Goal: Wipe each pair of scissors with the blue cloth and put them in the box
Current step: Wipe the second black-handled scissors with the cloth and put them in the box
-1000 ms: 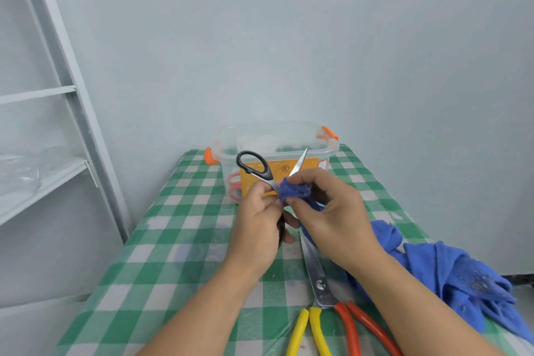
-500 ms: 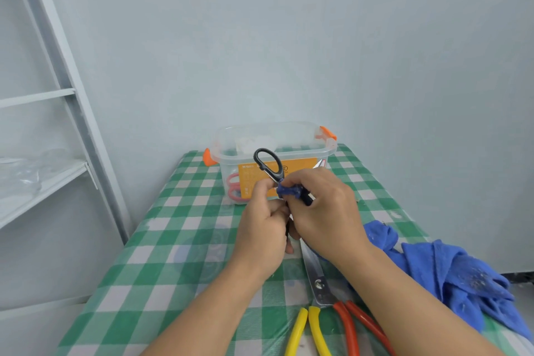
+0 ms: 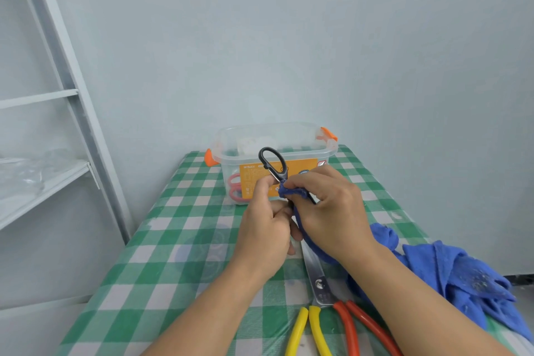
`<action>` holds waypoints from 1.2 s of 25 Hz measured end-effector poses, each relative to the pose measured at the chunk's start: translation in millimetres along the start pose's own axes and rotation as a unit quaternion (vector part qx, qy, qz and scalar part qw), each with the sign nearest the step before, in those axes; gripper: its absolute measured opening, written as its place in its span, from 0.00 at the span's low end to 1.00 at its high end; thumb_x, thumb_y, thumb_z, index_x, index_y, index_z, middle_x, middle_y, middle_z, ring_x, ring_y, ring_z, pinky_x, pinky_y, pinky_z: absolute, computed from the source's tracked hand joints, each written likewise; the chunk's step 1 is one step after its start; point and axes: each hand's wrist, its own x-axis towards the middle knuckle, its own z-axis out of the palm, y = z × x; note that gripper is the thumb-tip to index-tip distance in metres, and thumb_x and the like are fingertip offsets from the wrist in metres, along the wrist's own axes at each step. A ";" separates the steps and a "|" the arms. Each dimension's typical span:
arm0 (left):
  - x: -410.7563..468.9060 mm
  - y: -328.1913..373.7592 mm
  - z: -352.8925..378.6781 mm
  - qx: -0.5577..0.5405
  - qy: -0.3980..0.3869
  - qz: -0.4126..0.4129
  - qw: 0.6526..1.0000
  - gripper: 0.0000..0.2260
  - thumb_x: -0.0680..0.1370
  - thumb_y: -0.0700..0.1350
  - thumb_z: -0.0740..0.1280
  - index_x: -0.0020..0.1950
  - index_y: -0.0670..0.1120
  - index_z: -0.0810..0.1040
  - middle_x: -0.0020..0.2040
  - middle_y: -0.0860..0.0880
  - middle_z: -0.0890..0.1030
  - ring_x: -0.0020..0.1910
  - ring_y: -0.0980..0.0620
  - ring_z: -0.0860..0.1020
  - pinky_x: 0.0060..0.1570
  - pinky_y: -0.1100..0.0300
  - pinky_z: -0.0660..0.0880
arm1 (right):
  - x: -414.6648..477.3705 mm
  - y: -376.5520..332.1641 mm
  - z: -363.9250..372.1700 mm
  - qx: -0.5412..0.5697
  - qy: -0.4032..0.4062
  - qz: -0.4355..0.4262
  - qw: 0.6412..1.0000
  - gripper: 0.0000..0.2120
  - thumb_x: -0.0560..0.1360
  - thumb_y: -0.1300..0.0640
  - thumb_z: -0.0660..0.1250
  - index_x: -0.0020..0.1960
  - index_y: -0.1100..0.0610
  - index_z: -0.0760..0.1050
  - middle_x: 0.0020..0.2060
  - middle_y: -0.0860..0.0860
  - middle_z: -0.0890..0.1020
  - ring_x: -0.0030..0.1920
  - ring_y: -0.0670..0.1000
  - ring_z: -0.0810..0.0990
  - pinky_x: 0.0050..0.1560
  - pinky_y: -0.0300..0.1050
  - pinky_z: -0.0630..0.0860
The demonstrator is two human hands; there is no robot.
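My left hand [image 3: 267, 228] grips a small pair of black-handled scissors [image 3: 273, 163], one handle loop sticking up above my fingers. My right hand [image 3: 329, 211] pinches a fold of the blue cloth [image 3: 450, 277] around the scissors just below that loop; the blades are hidden by cloth and fingers. The rest of the cloth trails off to the right on the table. Behind my hands stands the clear plastic box [image 3: 329, 150] with orange clips, and pink-handled scissors [image 3: 235, 186] lie inside it.
Near the front edge lie orange-handled scissors [image 3: 320, 283] with long steel blades and a yellow-handled pair [image 3: 306, 329]. A green-and-white checked cloth [image 3: 173, 254] covers the table. A white metal shelf [image 3: 43, 182] stands at the left. A pale wall is close behind the box.
The black scissors have turned so the handle loop stands more upright and the blade tip no longer shows. My right hand slid the cloth up toward the handle.
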 end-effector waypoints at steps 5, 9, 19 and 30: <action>2.2 -1.6 -3.8 0.006 0.010 -0.009 1.000 0.18 0.80 0.29 0.57 0.60 0.51 0.70 0.31 0.49 0.79 0.27 0.50 0.77 0.24 0.57 0.71 | -3.1 4.8 -7.5 0.016 -0.075 -0.035 0.996 0.09 0.69 0.69 0.69 0.44 0.57 0.83 0.37 0.44 0.83 0.44 0.46 0.75 0.43 0.40 0.73; 0.0 0.3 -2.0 0.020 -0.004 -0.008 1.000 0.18 0.79 0.29 0.55 0.58 0.50 0.71 0.30 0.45 0.77 0.25 0.50 0.75 0.24 0.57 0.71 | -3.3 6.5 -0.9 -0.017 -0.049 -0.058 0.997 0.10 0.71 0.71 0.70 0.45 0.57 0.83 0.38 0.45 0.84 0.44 0.49 0.77 0.42 0.43 0.74; 1.3 -1.5 -5.0 -0.006 -0.002 -0.018 1.000 0.19 0.80 0.29 0.56 0.62 0.50 0.70 0.34 0.47 0.80 0.26 0.51 0.76 0.25 0.55 0.72 | -6.9 3.9 -1.6 -0.004 -0.024 -0.034 0.999 0.10 0.68 0.68 0.70 0.43 0.56 0.83 0.35 0.42 0.82 0.43 0.49 0.72 0.41 0.38 0.71; 0.7 0.4 -4.1 0.027 0.005 -0.016 0.999 0.20 0.79 0.30 0.56 0.61 0.54 0.70 0.36 0.47 0.81 0.29 0.49 0.79 0.27 0.55 0.74 | -3.6 10.3 -0.6 -0.066 -0.011 -0.107 0.992 0.07 0.73 0.68 0.69 0.46 0.59 0.83 0.39 0.45 0.84 0.40 0.53 0.75 0.38 0.46 0.75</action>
